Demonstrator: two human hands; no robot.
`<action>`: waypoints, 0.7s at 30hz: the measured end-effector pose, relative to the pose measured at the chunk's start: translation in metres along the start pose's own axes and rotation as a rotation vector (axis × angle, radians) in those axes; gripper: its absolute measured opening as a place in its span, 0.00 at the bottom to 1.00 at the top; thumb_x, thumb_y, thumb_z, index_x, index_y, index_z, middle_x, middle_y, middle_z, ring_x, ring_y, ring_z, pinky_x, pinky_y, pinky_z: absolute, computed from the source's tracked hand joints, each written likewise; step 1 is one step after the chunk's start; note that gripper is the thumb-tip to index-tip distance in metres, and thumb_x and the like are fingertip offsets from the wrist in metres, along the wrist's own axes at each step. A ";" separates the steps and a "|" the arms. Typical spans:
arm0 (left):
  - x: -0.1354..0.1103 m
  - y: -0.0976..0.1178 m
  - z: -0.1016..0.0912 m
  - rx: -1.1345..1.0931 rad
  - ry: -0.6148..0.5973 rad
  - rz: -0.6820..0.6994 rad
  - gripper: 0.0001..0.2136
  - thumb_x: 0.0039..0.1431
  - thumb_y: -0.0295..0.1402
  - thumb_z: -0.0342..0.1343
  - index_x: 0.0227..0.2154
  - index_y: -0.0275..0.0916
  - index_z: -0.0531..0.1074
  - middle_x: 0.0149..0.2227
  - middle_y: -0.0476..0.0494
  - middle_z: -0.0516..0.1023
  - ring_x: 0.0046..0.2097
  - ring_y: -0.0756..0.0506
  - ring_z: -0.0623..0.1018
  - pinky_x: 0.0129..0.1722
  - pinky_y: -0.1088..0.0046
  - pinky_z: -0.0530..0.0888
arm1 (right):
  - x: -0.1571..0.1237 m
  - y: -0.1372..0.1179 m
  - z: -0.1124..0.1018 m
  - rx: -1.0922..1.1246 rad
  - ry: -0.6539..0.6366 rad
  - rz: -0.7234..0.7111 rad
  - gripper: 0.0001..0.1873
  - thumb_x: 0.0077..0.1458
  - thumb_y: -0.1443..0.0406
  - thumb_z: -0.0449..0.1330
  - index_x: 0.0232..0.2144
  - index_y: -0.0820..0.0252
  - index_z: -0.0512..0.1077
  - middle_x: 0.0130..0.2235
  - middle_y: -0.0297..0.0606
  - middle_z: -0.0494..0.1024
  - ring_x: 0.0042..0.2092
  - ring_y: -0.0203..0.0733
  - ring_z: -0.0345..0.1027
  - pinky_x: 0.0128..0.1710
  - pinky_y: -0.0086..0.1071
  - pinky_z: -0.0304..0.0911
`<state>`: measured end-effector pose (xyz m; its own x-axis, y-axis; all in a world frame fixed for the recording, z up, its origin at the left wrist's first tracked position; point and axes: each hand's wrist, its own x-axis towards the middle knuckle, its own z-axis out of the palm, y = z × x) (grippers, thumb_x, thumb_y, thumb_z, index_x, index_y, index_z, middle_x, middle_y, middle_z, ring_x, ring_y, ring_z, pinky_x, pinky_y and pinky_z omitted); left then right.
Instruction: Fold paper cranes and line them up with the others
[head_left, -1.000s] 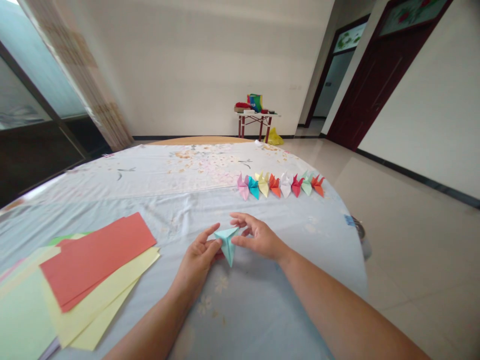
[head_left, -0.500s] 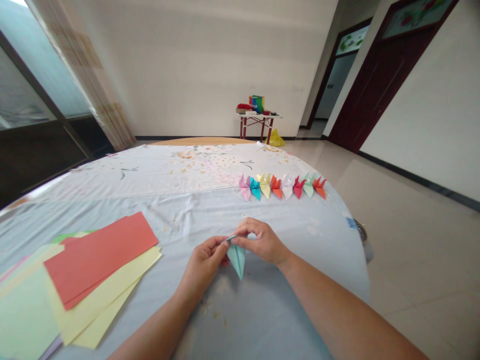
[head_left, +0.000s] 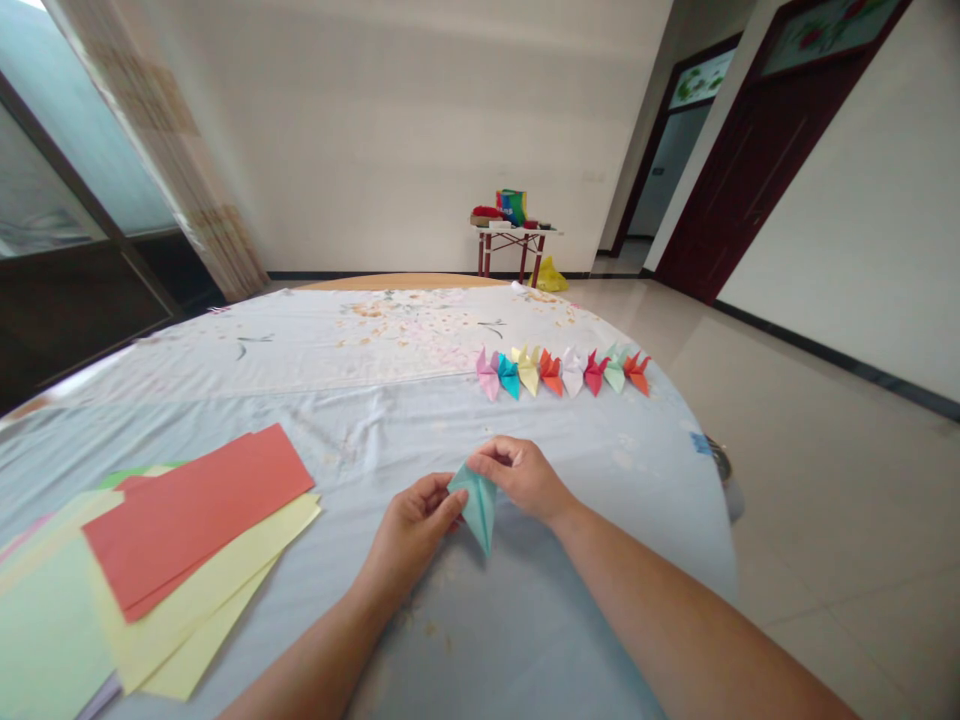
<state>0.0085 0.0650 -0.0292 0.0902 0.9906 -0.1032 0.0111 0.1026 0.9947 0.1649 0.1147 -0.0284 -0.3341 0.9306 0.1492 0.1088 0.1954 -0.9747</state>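
Turquoise paper (head_left: 480, 512) we pinch with left hand (head_left: 414, 515) and right hand (head_left: 526, 478), fingers narrow, seemingly to steady its folds.

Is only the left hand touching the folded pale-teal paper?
No: the left hand and right hand both pinch the folded pale-teal paper.

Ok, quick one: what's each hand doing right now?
Left hand: closed, pinching the left edge of the folded light-blue paper.
Right hand: closed, thumb and fingers gripping that paper near its top.
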 end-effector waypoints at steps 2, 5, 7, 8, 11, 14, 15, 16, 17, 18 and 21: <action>-0.001 0.002 0.000 0.013 0.008 0.013 0.13 0.46 0.40 0.59 0.32 0.36 0.75 0.23 0.50 0.74 0.23 0.53 0.69 0.25 0.79 0.65 | 0.001 0.002 0.001 -0.008 0.033 0.012 0.14 0.47 0.57 0.61 0.31 0.64 0.70 0.26 0.32 0.71 0.27 0.32 0.62 0.28 0.26 0.59; -0.002 0.005 0.000 0.029 0.041 0.015 0.14 0.47 0.41 0.58 0.32 0.35 0.75 0.22 0.50 0.72 0.22 0.54 0.66 0.24 0.79 0.64 | 0.000 0.003 0.002 -0.058 0.052 -0.012 0.14 0.47 0.57 0.60 0.31 0.63 0.68 0.25 0.31 0.69 0.26 0.31 0.61 0.27 0.25 0.57; -0.003 0.006 0.000 0.029 0.078 -0.005 0.15 0.48 0.41 0.56 0.34 0.36 0.75 0.22 0.51 0.72 0.21 0.55 0.64 0.21 0.80 0.62 | -0.001 0.001 0.002 -0.096 0.040 -0.031 0.14 0.49 0.56 0.59 0.29 0.62 0.68 0.26 0.31 0.70 0.27 0.31 0.61 0.27 0.25 0.57; -0.004 0.006 -0.001 0.027 0.097 -0.017 0.15 0.49 0.42 0.56 0.35 0.36 0.75 0.21 0.51 0.71 0.20 0.55 0.63 0.20 0.81 0.60 | -0.002 -0.001 0.002 -0.115 0.036 -0.036 0.14 0.49 0.56 0.58 0.29 0.62 0.68 0.26 0.31 0.70 0.27 0.31 0.61 0.27 0.25 0.57; -0.003 0.003 -0.002 0.007 0.139 -0.038 0.16 0.49 0.43 0.55 0.36 0.36 0.73 0.21 0.52 0.70 0.19 0.56 0.62 0.18 0.81 0.57 | -0.005 -0.005 0.002 -0.173 0.016 -0.027 0.14 0.50 0.56 0.57 0.28 0.63 0.68 0.25 0.31 0.69 0.26 0.30 0.59 0.27 0.24 0.56; -0.001 -0.003 -0.004 -0.062 0.153 -0.027 0.16 0.49 0.43 0.55 0.36 0.37 0.72 0.22 0.52 0.70 0.20 0.55 0.64 0.19 0.81 0.60 | -0.005 -0.007 0.001 -0.193 -0.056 0.005 0.14 0.49 0.56 0.58 0.27 0.64 0.69 0.24 0.31 0.68 0.26 0.30 0.58 0.26 0.24 0.55; 0.000 -0.005 -0.004 -0.096 0.155 -0.017 0.16 0.49 0.44 0.55 0.36 0.37 0.72 0.23 0.52 0.70 0.21 0.55 0.65 0.20 0.80 0.61 | -0.005 -0.007 0.000 -0.183 -0.083 0.020 0.14 0.48 0.56 0.59 0.28 0.64 0.69 0.24 0.31 0.68 0.26 0.30 0.58 0.26 0.24 0.55; 0.001 -0.006 -0.005 -0.130 0.156 -0.007 0.15 0.49 0.44 0.55 0.34 0.38 0.71 0.23 0.53 0.69 0.21 0.55 0.65 0.21 0.80 0.62 | -0.005 -0.008 0.000 -0.164 -0.104 0.035 0.14 0.48 0.57 0.59 0.28 0.64 0.70 0.24 0.31 0.69 0.25 0.30 0.58 0.25 0.24 0.55; 0.001 -0.007 -0.005 -0.158 0.156 0.003 0.15 0.49 0.44 0.54 0.33 0.38 0.71 0.24 0.53 0.69 0.22 0.54 0.65 0.22 0.80 0.63 | -0.005 -0.008 0.000 -0.139 -0.121 0.050 0.14 0.47 0.57 0.59 0.28 0.64 0.70 0.24 0.31 0.69 0.25 0.29 0.58 0.25 0.24 0.55; 0.001 -0.007 -0.005 -0.175 0.156 0.012 0.14 0.50 0.44 0.54 0.31 0.38 0.70 0.23 0.54 0.68 0.22 0.54 0.65 0.22 0.80 0.63 | -0.005 -0.009 0.000 -0.110 -0.133 0.065 0.13 0.47 0.58 0.60 0.28 0.65 0.70 0.24 0.31 0.69 0.25 0.29 0.58 0.25 0.24 0.55; -0.004 0.000 -0.002 -0.130 0.137 0.006 0.13 0.53 0.45 0.50 0.27 0.39 0.66 0.20 0.56 0.63 0.22 0.54 0.63 0.21 0.80 0.61 | -0.006 -0.012 0.002 -0.015 -0.161 0.084 0.11 0.47 0.60 0.60 0.28 0.65 0.70 0.22 0.30 0.68 0.23 0.28 0.57 0.24 0.23 0.54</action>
<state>0.0063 0.0615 -0.0291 -0.0463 0.9934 -0.1046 -0.1190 0.0985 0.9880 0.1642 0.1059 -0.0178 -0.4684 0.8827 0.0375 0.1560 0.1244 -0.9799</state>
